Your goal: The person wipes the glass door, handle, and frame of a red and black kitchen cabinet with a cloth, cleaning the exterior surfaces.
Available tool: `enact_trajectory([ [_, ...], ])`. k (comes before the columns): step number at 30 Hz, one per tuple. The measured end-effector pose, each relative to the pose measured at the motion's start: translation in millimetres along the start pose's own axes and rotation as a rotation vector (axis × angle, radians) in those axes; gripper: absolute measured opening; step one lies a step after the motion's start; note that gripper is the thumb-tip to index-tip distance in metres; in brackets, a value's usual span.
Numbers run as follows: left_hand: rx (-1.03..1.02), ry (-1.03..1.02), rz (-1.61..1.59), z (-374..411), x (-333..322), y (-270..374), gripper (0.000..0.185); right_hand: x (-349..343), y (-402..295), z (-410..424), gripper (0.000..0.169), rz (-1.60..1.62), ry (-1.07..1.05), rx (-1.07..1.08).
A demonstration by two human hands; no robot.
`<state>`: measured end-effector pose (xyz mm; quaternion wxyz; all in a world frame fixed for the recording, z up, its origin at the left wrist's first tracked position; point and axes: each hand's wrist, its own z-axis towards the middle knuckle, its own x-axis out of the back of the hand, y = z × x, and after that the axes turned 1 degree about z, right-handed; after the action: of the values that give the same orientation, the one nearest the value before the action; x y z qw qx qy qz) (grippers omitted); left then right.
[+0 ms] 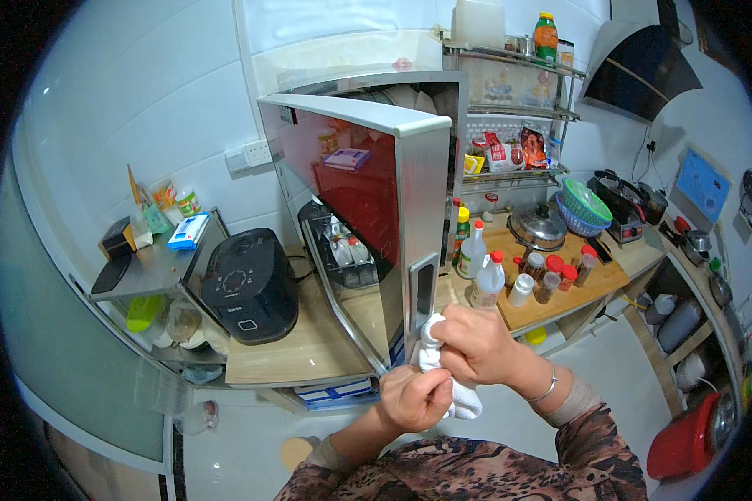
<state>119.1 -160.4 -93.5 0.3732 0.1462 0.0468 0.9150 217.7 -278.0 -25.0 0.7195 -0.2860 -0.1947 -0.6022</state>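
A white cloth (pixel 465 402) is bunched between my two hands. My right hand (pixel 479 344) grips its upper part, just below the recessed handle (pixel 422 288) of the open cabinet door (pixel 421 188). Lower and to the left, my left hand (pixel 413 397) is curled closed against the cloth, its thumb over it; the inside of that fist is hidden. The door has a silver edge and a dark reddish glossy panel, and it stands swung out towards me. Part of the dark cabinet interior (pixel 438 94) shows above the door.
A black Supor cooker (pixel 250 285) sits left on the wood-look counter (pixel 301 351). At right, capped bottles (pixel 489 282) and spice jars (pixel 546 285) crowd a wooden board (pixel 601 285) with a lidded pan (pixel 537 227). A red bucket (pixel 683 438) stands at lower right.
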Motion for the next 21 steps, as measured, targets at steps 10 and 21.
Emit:
enact_trajectory([
  [10,-0.034,0.007,0.042,10.3,-4.6,1.8,0.022,-11.7,13.9,-33.3,0.032,0.904,0.101,-0.442],
  [21,-0.142,-0.062,-0.079,10.1,-8.4,-0.2,0.022,-15.4,26.8,-49.1,0.039,1.579,0.017,-0.668],
])
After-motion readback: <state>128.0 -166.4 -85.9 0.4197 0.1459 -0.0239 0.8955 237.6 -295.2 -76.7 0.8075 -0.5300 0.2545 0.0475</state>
